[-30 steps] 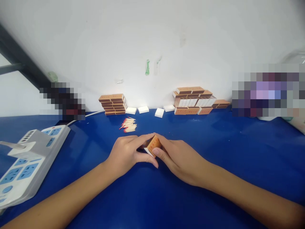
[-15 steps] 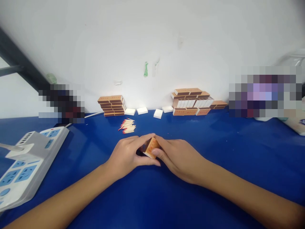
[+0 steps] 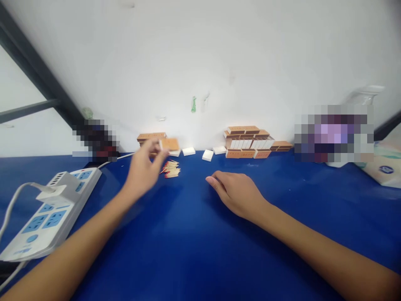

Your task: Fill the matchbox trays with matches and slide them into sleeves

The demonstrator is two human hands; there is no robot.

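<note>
My left hand [image 3: 142,169] is lifted over the blue table [image 3: 194,251], pinching an orange matchbox [image 3: 169,144] at its fingertips. It holds the box just in front of the left stack of matchboxes [image 3: 150,136] by the wall. A small heap of loose matches [image 3: 171,169] lies right of that hand. My right hand [image 3: 239,193] rests on the table with loosely curled fingers and nothing in it.
A bigger pile of matchboxes [image 3: 250,142] stands at the back right, with white inner trays [image 3: 207,155] scattered between the two piles. A white power strip [image 3: 46,209] with its cable lies at the left. A packet [image 3: 384,167] sits at the far right.
Both hands held the matchbox together at the table's middle. Now my left hand has carried it up and back toward the left stack, and my right hand has let go.
</note>
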